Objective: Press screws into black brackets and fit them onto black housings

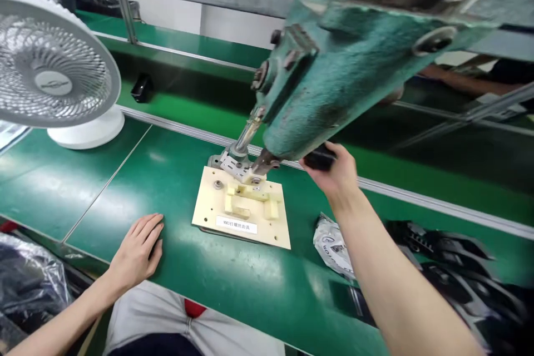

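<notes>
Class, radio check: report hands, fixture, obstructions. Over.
Left hand resting on bench; right hand gripping black handle. Cream fixture plate lies on bench. Green machine overhangs its far edge.

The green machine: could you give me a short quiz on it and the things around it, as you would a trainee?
1. Multiple choice: beside the green machine, what is the right hand holding?
a) a red pen
b) a black handle
c) a white cup

2. True or false: the left hand rests on the green bench, to the left of the cream board.

3. Fill in the blank: the round thing with blades and a white base, at the left of the view, is a ____.

Key: 1: b; 2: true; 3: fan
</notes>
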`<state>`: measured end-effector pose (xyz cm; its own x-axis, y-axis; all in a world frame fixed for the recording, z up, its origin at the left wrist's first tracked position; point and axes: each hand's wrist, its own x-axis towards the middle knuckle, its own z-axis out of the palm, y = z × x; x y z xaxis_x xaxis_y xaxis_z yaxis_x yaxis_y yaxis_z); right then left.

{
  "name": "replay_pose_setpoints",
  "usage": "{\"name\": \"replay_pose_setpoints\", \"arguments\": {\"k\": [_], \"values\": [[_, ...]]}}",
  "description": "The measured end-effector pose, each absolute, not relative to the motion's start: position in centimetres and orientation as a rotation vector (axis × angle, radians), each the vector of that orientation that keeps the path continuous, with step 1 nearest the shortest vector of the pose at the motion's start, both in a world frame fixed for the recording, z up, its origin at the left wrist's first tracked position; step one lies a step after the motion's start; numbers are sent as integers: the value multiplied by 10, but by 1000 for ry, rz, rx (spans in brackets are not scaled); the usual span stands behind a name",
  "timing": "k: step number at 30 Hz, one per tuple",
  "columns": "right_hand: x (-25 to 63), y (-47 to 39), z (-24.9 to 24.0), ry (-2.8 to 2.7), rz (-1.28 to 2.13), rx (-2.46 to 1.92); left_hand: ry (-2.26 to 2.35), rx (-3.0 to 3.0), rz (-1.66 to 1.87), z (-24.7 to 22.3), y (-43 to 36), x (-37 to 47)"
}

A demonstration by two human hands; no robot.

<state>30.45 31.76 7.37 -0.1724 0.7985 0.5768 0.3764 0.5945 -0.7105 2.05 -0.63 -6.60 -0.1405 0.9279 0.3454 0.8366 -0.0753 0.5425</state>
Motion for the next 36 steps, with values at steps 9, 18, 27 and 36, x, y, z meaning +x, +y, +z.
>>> {"name": "replay_pose_setpoints", "arguments": {"k": [9,18,27,36], "values": [[285,50,15,-1829,539,-1017,1396,486,1651,-21,-12,68],[204,7,3,-1692,858,-1005,1028,250,1480,3,-20,104],[313,9,-4,-1736,126,-1282,994,172,1279,-7,-52,61],[440,62,-8,-1438,-79,-2254,683,-27,1073,-23,-74,73]]}}
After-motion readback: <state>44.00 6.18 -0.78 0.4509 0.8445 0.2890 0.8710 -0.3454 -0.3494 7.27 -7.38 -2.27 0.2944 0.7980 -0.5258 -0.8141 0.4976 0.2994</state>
